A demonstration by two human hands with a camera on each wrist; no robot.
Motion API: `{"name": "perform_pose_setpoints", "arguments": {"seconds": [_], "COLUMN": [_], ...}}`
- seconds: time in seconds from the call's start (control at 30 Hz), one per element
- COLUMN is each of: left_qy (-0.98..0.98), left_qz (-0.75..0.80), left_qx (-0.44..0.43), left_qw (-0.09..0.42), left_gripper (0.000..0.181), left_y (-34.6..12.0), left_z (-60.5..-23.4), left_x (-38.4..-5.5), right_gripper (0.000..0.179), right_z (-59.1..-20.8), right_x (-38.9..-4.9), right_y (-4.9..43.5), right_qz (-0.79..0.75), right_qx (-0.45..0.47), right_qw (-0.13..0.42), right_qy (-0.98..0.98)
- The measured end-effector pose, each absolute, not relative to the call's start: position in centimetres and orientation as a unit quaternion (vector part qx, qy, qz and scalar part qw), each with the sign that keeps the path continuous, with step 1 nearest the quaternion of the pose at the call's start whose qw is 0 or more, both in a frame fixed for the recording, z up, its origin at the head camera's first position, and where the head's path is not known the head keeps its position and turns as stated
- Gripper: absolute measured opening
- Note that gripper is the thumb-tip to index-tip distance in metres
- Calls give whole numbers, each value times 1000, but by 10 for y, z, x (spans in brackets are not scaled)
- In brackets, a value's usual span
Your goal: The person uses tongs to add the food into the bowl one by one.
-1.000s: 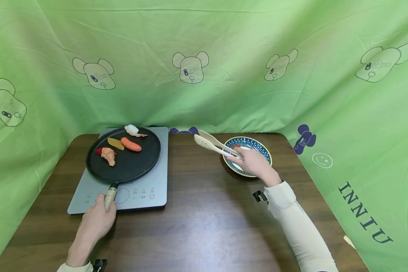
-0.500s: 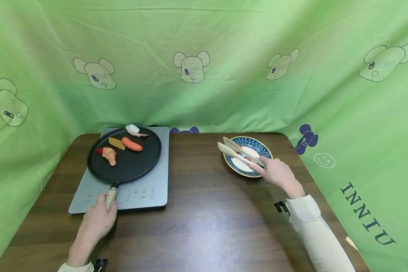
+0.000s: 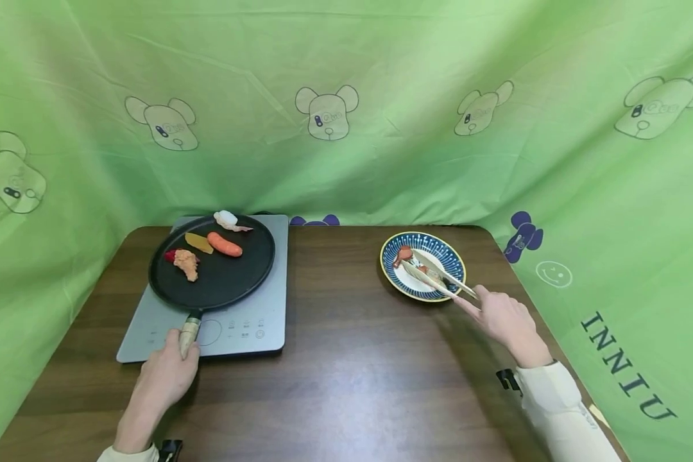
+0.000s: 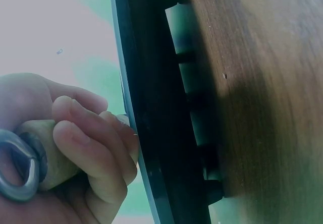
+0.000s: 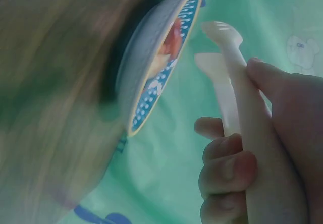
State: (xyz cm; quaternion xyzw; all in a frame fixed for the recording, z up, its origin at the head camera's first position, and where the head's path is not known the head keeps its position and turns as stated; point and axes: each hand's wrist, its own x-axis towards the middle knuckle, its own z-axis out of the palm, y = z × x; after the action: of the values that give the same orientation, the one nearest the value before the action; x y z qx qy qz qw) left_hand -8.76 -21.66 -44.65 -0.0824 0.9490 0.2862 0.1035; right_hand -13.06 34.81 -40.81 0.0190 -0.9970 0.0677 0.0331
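My left hand grips the wooden-coloured handle of a black flat pan. In the left wrist view its fingers curl round the handle, which ends in a metal ring. On the pan lie an orange-red sausage, a yellow slice, a fried chicken piece with something red behind it, and a shrimp with a white lump. My right hand holds cream tongs, their tips apart above a blue-patterned plate. Reddish-brown food lies on the plate, partly hidden by the tongs.
Under the pan sits a silver induction cooker at the left of the brown wooden table. A green cloth printed with bear heads hangs behind and on both sides.
My right hand has drawn back to the right and toward me with the tongs. Their tips have come from left of the plate to over it. The left hand stays on the handle.
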Motion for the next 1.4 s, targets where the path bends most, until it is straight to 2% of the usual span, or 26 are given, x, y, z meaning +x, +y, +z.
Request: {"name": "perform_pose_setpoints", "arguments": {"seconds": [0.17, 0.47, 0.83, 1.4], "left_qy": [950, 949, 949, 948], "left_qz": [283, 286, 287, 291], "left_qx": [-84, -86, -83, -83], "left_qw": [103, 97, 99, 94], "left_gripper": [58, 53, 54, 53], "left_y": [-222, -223, -217, -216], "left_z": [-443, -444, -446, -447], "left_x": [-88, -88, -88, -86], "right_gripper": [50, 51, 50, 45], "right_z": [-408, -403, -405, -415], "right_x": [-126, -119, -122, -132], "right_y": [355, 369, 380, 384], "right_qz": [50, 31, 5, 10], "right_qx": [20, 8, -9, 31], "right_qw": [39, 6, 2, 9], "right_qy": [-998, -999, -1000, -999]}}
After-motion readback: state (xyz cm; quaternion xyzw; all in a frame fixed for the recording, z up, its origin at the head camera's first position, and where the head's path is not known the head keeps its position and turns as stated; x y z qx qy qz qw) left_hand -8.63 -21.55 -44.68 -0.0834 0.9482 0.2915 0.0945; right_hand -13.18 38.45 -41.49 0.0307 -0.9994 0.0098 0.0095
